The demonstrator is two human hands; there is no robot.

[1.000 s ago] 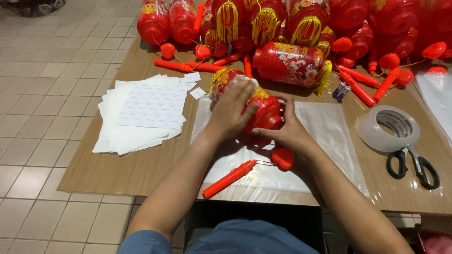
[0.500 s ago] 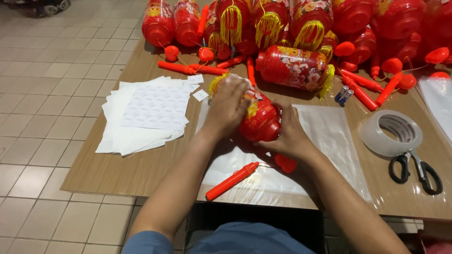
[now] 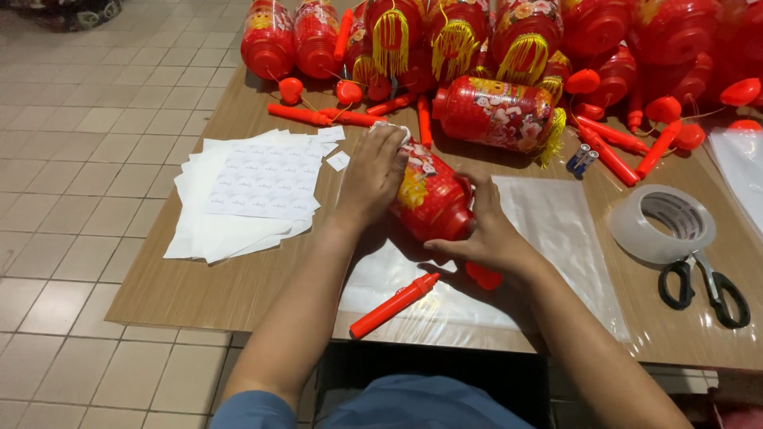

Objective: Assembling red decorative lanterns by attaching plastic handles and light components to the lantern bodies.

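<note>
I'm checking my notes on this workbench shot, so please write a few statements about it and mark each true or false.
1. Both hands hold the red lantern. True.
2. The left hand grips the scissors. False: they lie untouched by the tape roll.
3. A red stick handle lies on the clear plastic bag. True.
4. The white sheets lie beside the right hand. False: they lie beyond the left hand.

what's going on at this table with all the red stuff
A person is holding a red lantern on its side over a clear plastic sheet, left hand on top, right hand at its near end. A red stick handle lies beside them; sticker sheets, tape roll, scissors and more lanterns sit around.
</note>
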